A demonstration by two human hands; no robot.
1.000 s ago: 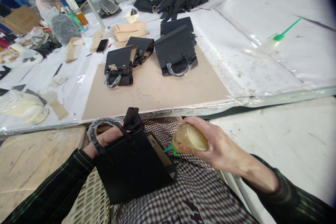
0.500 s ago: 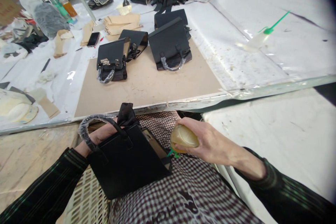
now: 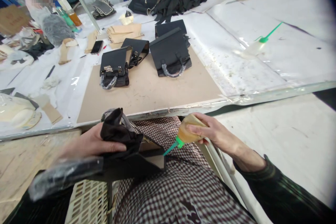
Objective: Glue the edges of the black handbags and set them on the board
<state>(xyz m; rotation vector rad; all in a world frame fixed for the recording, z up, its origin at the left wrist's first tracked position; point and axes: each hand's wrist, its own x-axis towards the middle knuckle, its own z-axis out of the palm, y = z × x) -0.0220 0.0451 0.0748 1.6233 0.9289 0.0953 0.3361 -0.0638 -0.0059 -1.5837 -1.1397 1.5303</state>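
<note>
Apron in brown-and-white checked cloth (image 3: 168,199) fills the bottom, with a cream plastic crate full of slots (image 3: 88,199) next to it. Over the lap there's a black boxy handbag (image 3: 123,168), tilted with its open side showing, plus a blurry plastic-wrapped handle (image 3: 65,175) sticking out left. Left hand's (image 3: 89,143) grip is pinching the bunched dark cloth (image 3: 119,131) at the bag's top, thumb over it. Right hand's (image 3: 212,134) grip is wrapped round a squeezy bottle of amber liquid (image 3: 189,131), its green nozzle (image 3: 172,147) aimed at the bag's open corner; can't tell if the tip touches.

Past that is a white-covered worktop (image 3: 278,66) with a tan flat board (image 3: 152,94) on it, carrying more black bags (image 3: 170,50), some handles in clear wrap. Beyond those: black phone (image 3: 97,47), tan folded pieces (image 3: 124,32), and off right a clear green-spouted bottle (image 3: 253,49) on its side. Way back, a heap of black strips (image 3: 183,0) and, far left, a co-worker (image 3: 39,5).
</note>
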